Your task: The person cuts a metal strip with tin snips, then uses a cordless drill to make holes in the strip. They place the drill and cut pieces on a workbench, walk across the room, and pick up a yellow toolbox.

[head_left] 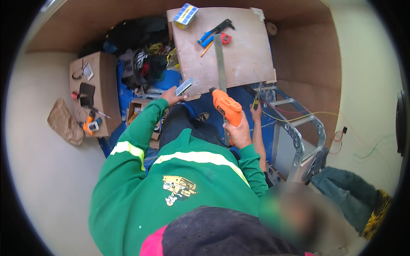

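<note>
Drill [227, 106] aimed forward-left, right fingers [235, 129] grasping it, left fingers [180, 98] grasping metal bar [184, 86] slanted forward-right

This looks like a room being built or fitted out, used as a makeshift workshop. A bare wooden tabletop [252, 55] carries a riveter [216, 32], a tape measure [226, 39] and a pencil [207, 48]; an orange drill [226, 106] is in use beside it. A metal ladder [294, 123], loose wires [325, 112] near a pale wall [367, 85], more tools on a cardboard box [109, 91] and a sweatshirt [183, 183] with reflective bands suggest building work.
</note>
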Tool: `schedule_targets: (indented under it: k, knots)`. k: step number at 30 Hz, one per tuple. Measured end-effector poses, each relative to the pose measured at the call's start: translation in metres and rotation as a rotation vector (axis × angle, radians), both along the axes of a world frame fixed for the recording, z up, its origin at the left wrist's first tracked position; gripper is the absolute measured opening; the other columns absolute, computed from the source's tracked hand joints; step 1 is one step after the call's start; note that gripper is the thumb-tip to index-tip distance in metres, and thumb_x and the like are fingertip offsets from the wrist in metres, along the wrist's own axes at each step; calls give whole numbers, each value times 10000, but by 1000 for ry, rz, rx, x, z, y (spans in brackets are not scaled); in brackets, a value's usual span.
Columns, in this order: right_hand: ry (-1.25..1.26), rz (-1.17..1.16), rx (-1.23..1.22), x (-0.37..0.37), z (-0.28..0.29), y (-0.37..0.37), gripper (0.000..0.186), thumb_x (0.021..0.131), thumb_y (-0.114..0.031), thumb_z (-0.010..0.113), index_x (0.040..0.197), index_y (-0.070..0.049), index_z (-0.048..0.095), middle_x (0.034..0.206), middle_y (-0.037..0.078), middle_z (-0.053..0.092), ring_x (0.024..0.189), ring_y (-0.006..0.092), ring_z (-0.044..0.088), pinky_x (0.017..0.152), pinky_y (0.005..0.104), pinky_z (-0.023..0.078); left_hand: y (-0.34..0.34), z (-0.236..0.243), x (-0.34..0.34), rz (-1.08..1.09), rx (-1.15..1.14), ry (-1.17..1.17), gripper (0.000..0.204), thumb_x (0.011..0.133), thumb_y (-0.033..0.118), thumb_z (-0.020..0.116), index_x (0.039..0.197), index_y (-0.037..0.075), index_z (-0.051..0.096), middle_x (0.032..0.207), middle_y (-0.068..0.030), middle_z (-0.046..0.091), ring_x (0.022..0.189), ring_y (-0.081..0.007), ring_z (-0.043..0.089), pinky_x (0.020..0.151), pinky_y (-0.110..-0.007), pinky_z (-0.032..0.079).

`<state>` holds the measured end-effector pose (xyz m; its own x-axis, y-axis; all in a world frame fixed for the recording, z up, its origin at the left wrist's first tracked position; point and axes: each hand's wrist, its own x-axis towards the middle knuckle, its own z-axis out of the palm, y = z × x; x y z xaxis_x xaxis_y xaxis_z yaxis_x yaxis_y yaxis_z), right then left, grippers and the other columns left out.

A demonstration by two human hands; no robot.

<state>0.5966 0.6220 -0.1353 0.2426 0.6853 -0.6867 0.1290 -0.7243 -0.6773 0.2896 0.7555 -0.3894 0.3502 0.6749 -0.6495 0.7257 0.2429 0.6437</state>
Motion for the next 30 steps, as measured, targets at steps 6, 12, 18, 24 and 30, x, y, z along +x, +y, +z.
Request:
schedule_targets:
  k: [6,12,18,24,30]
  knots:
    - [-61,-57,129,4,-8,-45,679,861,-26,789,1501,-38,561,1211,101,732,1143,247,702,1077,378,523,-13,27,22,124,100,72,681,918,613,800,1218,23,642,1133,-323,743,1131,-518,705,965,-564,532]
    - [103,-253,263,18,15,-87,627,903,-12,770,1489,-39,548,1072,69,715,912,175,695,867,345,577,5,13,69,1,213,257,622,934,492,796,1336,52,616,1328,-279,705,1260,-480,667,1063,-566,529]
    - [243,-390,586,45,29,-89,558,933,4,751,1452,-26,548,997,41,690,785,109,645,711,297,557,34,1,104,-12,381,232,655,956,534,761,1360,33,639,1261,-300,723,1222,-506,678,1038,-574,530]
    - [238,-459,840,62,52,-50,430,932,29,753,1328,-7,590,999,59,686,809,131,669,735,309,589,4,77,130,-83,-21,-310,527,1018,371,727,1436,64,634,1284,-124,740,995,-262,710,893,-414,573]
    - [358,-603,968,53,92,-26,343,962,11,732,1286,4,619,999,103,687,829,183,704,732,346,619,-107,148,162,-302,-288,-638,626,1080,370,711,1632,143,524,1476,-64,544,1225,-189,594,1023,-371,527]
